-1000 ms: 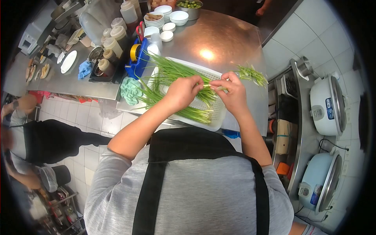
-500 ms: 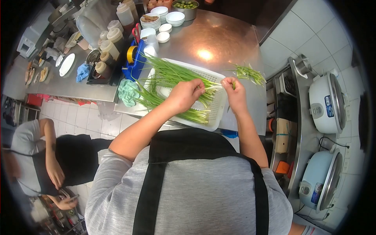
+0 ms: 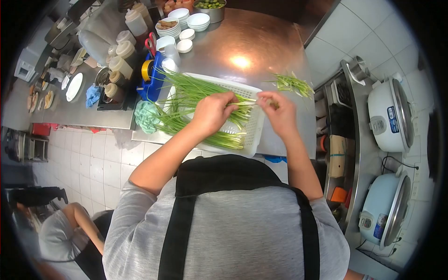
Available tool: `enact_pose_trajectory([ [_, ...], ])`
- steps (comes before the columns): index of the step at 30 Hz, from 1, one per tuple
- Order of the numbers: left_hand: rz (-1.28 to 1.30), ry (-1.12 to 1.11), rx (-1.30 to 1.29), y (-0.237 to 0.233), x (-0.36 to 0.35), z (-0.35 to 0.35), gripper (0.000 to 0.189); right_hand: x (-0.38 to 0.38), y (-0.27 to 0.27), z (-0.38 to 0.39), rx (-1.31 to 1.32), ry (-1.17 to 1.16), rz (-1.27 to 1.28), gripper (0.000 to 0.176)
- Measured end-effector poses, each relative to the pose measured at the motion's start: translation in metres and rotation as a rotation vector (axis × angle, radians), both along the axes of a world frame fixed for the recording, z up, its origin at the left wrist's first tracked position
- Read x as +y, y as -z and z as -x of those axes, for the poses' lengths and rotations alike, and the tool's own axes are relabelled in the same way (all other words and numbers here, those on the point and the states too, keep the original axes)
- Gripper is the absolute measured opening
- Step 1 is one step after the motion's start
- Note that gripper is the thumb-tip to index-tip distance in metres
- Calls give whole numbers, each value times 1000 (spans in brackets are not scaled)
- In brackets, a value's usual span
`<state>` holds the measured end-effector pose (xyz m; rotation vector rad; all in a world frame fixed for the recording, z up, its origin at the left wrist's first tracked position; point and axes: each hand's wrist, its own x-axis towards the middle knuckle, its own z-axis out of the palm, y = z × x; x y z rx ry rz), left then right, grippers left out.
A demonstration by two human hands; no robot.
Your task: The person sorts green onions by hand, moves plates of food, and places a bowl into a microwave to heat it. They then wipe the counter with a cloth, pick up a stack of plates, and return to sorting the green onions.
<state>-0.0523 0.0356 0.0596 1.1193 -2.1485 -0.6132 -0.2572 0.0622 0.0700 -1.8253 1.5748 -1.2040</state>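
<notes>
A white perforated tray (image 3: 254, 125) on the steel counter (image 3: 261, 51) holds a heap of long green chives (image 3: 186, 100). Over the tray, my left hand (image 3: 212, 112) grips one chive stalk near its pale end. My right hand (image 3: 279, 112) hovers at the tray's right edge and pinches the tip of that same stalk between its fingers. A small pile of green trimmings (image 3: 293, 85) lies on the counter just beyond my right hand.
A teal cloth (image 3: 147, 116) lies left of the tray, by a blue caddy (image 3: 150, 77) and sauce bottles (image 3: 122, 51). Stacked white bowls (image 3: 186, 23) stand at the back. Two rice cookers (image 3: 391, 121) sit on the right. A person crouches at lower left (image 3: 65, 238).
My right hand has come back toward the stalk after pulling away to the right. The person at the left has moved down and away. The view has shifted slightly.
</notes>
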Motion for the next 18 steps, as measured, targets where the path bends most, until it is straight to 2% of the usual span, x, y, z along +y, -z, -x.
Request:
enact_pose_trajectory([
  [2,-123,-1,21,10,-10,-1,16,-29,11,29,-92,186,26,10],
  [4,-248,10,43,23,-23,-7,19,-74,31,76,24,325,121,11],
  [7,-509,46,201,45,-42,-15,17,-124,49,117,420,395,5,19],
  [8,-681,59,369,41,-43,-13,13,-136,60,126,517,413,-66,23],
  [10,-871,5,444,28,-43,-10,10,-157,84,133,708,439,-207,31],
  [13,-1008,-28,523,23,-45,-8,10,-168,106,127,694,527,-190,39],
  [16,-1024,6,609,26,-48,1,11,-135,39,77,197,205,-244,39],
  [18,-993,30,651,25,-51,13,10,-107,44,47,-403,-138,-142,38],
])
